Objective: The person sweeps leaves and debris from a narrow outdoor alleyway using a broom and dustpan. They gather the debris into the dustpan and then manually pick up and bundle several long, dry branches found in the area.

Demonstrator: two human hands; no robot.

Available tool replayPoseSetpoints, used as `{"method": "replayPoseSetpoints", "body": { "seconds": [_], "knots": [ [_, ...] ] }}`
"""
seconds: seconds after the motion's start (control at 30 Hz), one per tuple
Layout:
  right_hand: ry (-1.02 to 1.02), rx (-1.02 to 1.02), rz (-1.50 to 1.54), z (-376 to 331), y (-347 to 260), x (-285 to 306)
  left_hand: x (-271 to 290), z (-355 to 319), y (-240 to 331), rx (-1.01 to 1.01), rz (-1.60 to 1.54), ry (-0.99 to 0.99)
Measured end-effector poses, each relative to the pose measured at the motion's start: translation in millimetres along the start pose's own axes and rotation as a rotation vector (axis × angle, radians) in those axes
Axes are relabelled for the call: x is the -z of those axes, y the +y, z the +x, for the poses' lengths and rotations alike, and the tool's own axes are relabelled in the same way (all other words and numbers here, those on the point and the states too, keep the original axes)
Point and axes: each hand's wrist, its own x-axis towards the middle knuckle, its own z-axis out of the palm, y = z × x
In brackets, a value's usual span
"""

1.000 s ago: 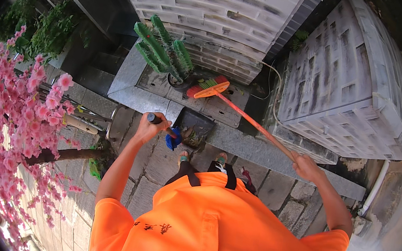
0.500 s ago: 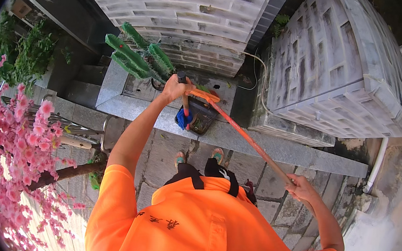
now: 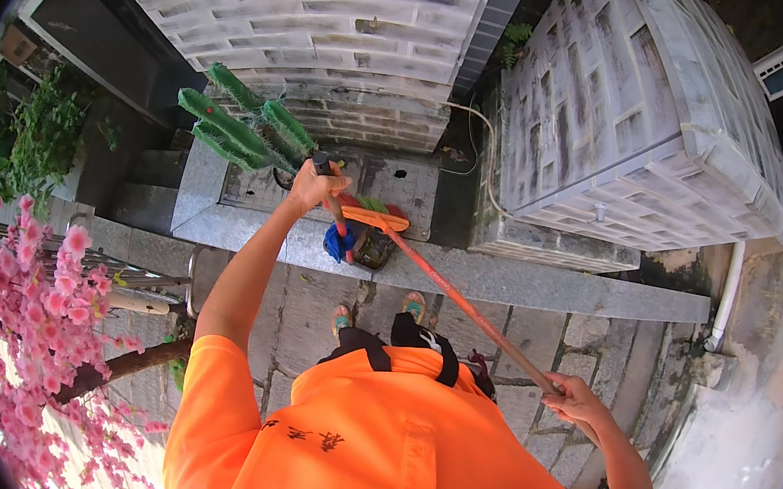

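Note:
My right hand [image 3: 576, 401] is closed round the upper end of a broom's red-orange stick [image 3: 472, 303]. The stick slants away to the left, to an orange broom head [image 3: 373, 216] with red and green bristles facing away from me. My left hand [image 3: 318, 187] grips the dark-topped handle of what looks like a long-handled dustpan [image 3: 376, 250]. A blue cloth or bag [image 3: 337, 244] hangs on that handle. The broom head lies over the dark pan and hides much of it. Debris seems to lie in the pan, too small to name.
Beyond my left hand stands a green cactus [image 3: 248, 124]. A grey stone ledge [image 3: 552, 289] crosses in front of my feet, with brick-patterned walls [image 3: 303, 9] behind it. Pink blossoms [image 3: 23, 297] crowd the left; a white pipe [image 3: 726, 295] stands at right.
The broom head has turned, so its red and green bristles show more and cover more of the pan. Both hands keep their grips. The whole view has shifted slightly.

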Motion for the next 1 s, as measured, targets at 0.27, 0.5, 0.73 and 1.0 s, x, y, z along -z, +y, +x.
{"method": "replayPoseSetpoints", "body": {
  "seconds": [0.27,0.5,0.73,1.0],
  "knots": [
    [0.339,0.223,-0.599,46,2,22,-14,-15,4,0.002,0.059,0.007],
    [0.321,0.341,-0.764,91,24,-2,-3,-36,-9,-0.017,0.031,0.032],
    [-0.099,0.047,0.123,-9,16,-45,9,-55,-33,-0.087,-0.034,0.041],
    [0.132,0.156,0.195,-50,51,-150,-25,-85,-28,-0.18,0.094,-0.011]
  ]
}}
